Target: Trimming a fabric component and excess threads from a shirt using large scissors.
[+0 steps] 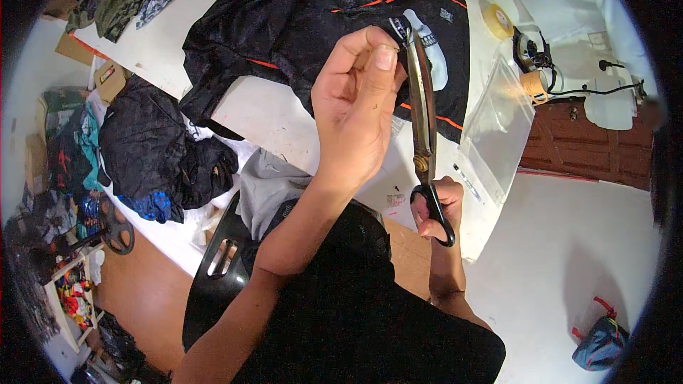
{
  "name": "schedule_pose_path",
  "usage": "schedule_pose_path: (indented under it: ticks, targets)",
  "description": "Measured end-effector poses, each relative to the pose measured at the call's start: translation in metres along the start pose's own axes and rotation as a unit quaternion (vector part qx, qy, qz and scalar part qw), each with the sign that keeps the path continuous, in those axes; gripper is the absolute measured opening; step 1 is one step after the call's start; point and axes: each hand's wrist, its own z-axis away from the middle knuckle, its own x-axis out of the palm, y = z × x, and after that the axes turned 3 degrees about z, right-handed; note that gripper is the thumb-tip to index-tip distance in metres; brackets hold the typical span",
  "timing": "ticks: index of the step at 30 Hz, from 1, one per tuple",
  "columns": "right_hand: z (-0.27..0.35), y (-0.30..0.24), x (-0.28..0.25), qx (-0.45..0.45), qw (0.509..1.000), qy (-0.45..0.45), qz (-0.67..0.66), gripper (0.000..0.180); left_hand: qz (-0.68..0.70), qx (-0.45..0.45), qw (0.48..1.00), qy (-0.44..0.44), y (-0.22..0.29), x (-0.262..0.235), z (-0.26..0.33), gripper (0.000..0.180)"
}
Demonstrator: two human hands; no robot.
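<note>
A pair of long tailor's scissors (424, 128) is held upright above a white table (270, 110), black loop handles low, worn brass-toned blades closed and pointing away. The handles are gripped by the right hand (435, 210), fingers threaded through the loops and clamped around them. Just beside the blade tips, the left hand (356, 110) is raised with thumb and fingers pinched together; what is pinched is too small to be made out. A black chair (213, 270) and a grey cloth (267, 181) are seen near the body. Beyond the hands, a black jacket (334, 21) with orange piping is spread on the table. A clear plastic bag (498, 124) and a tape roll (498, 20) are seen to the right.
</note>
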Motion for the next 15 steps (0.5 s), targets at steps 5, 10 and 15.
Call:
schedule_pose_path:
  ticks: [5, 10, 15]
  targets:
    - [-0.0001, 0.0008, 0.0001, -0.004, 1.000, -0.015, 0.004, 0.052, 0.005, 0.015, 1.000, -0.013, -0.0004, -0.0030, 0.0003, 0.017]
    - [0.0026, -0.0024, 0.0022, 0.041, 0.999, -0.005, -0.006, 0.047, 0.009, 0.024, 0.999, -0.034, 0.0001, -0.0052, 0.0000, 0.017]
    - [0.0063, -0.0017, 0.0013, 0.038, 0.999, -0.018, -0.010, 0.048, 0.014, 0.016, 0.999, -0.031, 0.0021, -0.0070, 0.0006, 0.017]
